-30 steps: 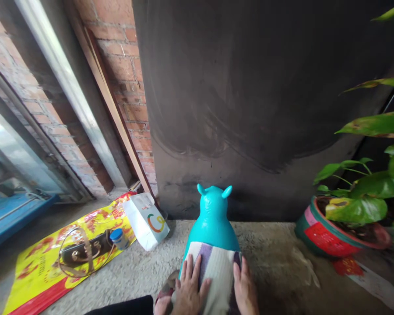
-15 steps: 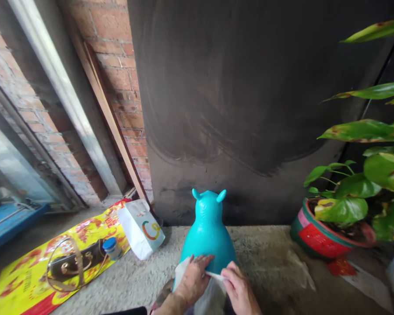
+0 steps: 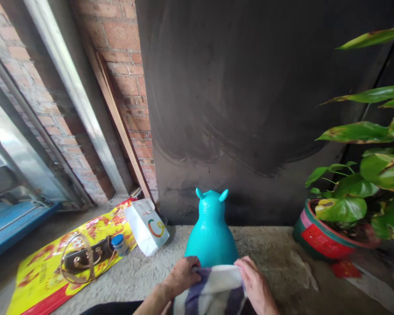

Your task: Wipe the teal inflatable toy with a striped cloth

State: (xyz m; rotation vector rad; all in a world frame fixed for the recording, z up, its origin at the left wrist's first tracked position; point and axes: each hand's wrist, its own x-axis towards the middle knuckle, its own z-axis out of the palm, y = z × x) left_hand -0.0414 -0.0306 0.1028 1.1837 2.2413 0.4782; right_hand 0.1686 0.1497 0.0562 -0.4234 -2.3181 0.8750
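Striped towel (image 3: 213, 291) of white, purple and dark bands, soft and thick, at the near edge of the scene, draped over the near side of the teal toy and pinched at its top hem from both ends.

Behind everything, far: dark smudged wall panel (image 3: 249, 109), upright. Left of it, red brick wall (image 3: 124, 65) with a slanted wooden batten and a metal frame.

Underfoot: rough grey concrete floor (image 3: 276, 258), carrying all the rest.

Far right: leafy green plant in a red and green pot (image 3: 321, 238), well apart from the towel.

Near left: yellow and red printed plastic sheet (image 3: 36, 280), flat on the floor.

Centre: teal inflatable animal toy (image 3: 211, 232) with two small ears, upright, just in front of the panel, its near part hidden under the towel.

Left of the toy: white paper bag (image 3: 146, 225), leaning, near but not touching it. On the sheet: dark strapped bag (image 3: 85, 258) and, just beside it, small blue-capped jar (image 3: 120, 244).

Left hand (image 3: 183, 276): clenched on the towel's left top corner. Right hand (image 3: 256, 284): grasping the right top corner, fingers curled over the hem.

Step in hand, by judgement: holding the towel stretched between both hands against the toy. Next move calls for an even pull from both corners, so as not to tip the light toy.
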